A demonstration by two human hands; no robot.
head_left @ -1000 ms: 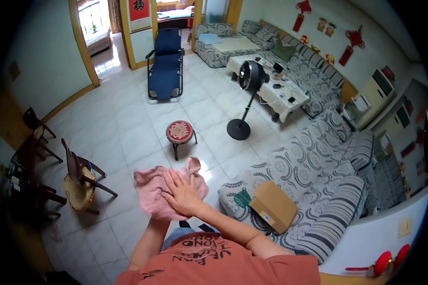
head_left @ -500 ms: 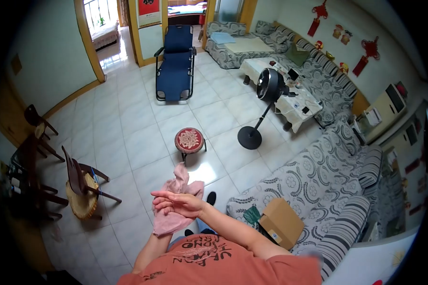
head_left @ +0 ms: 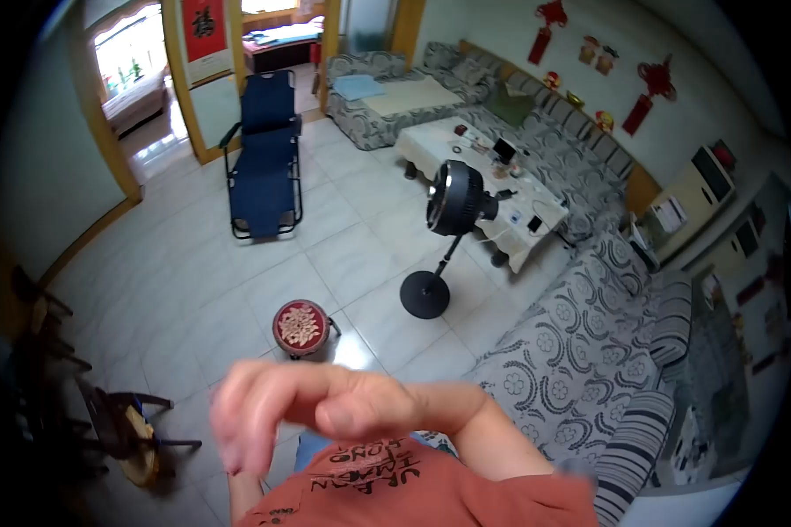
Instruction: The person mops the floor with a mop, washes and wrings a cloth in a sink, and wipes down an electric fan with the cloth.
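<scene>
My right hand [head_left: 325,404] is raised close to the camera, its palm side turned down. The fingers are loosely bent, with a gap between them and the thumb, and I see nothing held in them. Motion blurs the fingertips. My left forearm [head_left: 243,499] comes up from the lower edge behind the right hand, which hides the left hand and whatever it may hold. The pink cloth is out of sight. Beyond the hands stands a round stool [head_left: 301,327] with a red flowered top.
A black fan [head_left: 455,198] stands ahead by a table [head_left: 431,140] with a white cloth. Patterned sofas [head_left: 536,369] line the right side. A blue folding recliner [head_left: 268,158] is further off; wooden chairs [head_left: 136,439] stand at left.
My right hand has risen towards the camera, away from the left hand. The pink cloth has gone from sight. The view has shifted, and the cardboard box no longer shows.
</scene>
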